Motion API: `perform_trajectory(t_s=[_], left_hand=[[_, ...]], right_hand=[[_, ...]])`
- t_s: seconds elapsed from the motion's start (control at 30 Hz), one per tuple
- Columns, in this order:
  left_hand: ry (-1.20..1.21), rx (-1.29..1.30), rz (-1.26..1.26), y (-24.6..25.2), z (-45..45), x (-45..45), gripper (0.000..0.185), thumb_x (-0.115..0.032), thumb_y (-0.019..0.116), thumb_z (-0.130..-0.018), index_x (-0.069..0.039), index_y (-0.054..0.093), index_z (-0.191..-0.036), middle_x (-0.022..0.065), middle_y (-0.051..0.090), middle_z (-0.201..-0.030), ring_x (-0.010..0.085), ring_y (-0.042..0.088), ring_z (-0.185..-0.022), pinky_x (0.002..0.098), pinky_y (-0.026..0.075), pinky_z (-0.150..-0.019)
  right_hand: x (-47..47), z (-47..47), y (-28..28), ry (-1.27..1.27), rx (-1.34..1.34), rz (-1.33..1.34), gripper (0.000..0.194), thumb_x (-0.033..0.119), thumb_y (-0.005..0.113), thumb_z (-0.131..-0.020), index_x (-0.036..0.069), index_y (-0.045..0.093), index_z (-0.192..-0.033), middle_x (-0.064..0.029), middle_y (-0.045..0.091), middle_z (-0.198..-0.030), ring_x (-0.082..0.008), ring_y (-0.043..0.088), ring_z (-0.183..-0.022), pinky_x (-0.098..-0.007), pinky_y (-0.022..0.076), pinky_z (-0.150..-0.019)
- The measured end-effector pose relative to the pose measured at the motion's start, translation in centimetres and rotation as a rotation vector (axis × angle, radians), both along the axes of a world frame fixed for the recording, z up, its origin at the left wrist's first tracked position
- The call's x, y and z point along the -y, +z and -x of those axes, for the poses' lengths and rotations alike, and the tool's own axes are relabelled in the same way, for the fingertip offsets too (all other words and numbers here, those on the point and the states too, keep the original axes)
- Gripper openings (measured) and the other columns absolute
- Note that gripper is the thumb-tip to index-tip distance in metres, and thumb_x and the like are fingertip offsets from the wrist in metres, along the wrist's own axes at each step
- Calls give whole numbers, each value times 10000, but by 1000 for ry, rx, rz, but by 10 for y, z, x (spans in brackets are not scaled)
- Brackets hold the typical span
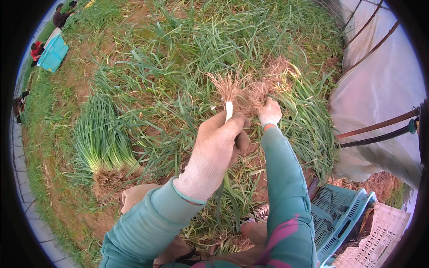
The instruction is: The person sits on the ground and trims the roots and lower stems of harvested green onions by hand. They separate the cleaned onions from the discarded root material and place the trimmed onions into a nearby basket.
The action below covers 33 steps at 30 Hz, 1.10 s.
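In my gloved left hand (218,137) is a single green onion plant (229,109), its white stem between thumb and fingers. Its brown fibrous roots (228,86) point away from me, and the green leaves hang down below the palm. My gloved right hand (270,112) reaches farther out and touches the root end of a loose pile of green onions (301,110). Its fingertips are hidden among the dry roots (259,92), so their grip does not show. On the left lies a neat bundle of green onions (104,134), roots towards me.
Plastic sheeting (375,77) with curved poles forms a wall on the right. Blue and white plastic crates (342,214) stand at lower right. Loose green leaves (207,43) cover the soil ahead. At far left are several people and a turquoise crate (53,53).
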<state>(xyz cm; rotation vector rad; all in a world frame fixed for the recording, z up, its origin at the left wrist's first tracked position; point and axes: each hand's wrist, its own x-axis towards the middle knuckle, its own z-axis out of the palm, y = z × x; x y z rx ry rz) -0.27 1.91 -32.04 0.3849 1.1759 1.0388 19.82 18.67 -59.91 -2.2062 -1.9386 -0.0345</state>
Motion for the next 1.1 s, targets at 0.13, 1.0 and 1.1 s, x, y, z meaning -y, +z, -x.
perform_trajectory(t_s=[0.13,1.0,1.1], left_hand=[[-32,-7,-33,3,4,4,209,-226,534,-953,-33,568,-1025,1,526,-660,33,290,-437,217,207,-410],[-511,-228,-485,3,-24,36,227,10,709,-797,35,663,-1018,97,703,-888,141,670,-827,283,543,-739],[-553,-307,-437,4,-27,35,272,17,733,-781,40,650,-1039,99,700,-902,140,665,-821,286,543,-734]], right_hand=[[32,-27,71,108,-316,-95,267,308,632,-786,62,673,-880,-170,703,-901,-387,662,-857,-476,527,-769],[209,-32,307,12,-1420,31,212,221,685,-936,12,670,-960,33,540,-613,-26,402,-487,-181,289,-449],[210,-25,309,3,-1453,12,237,209,703,-913,-7,659,-999,10,584,-681,-28,454,-539,-174,332,-481]])
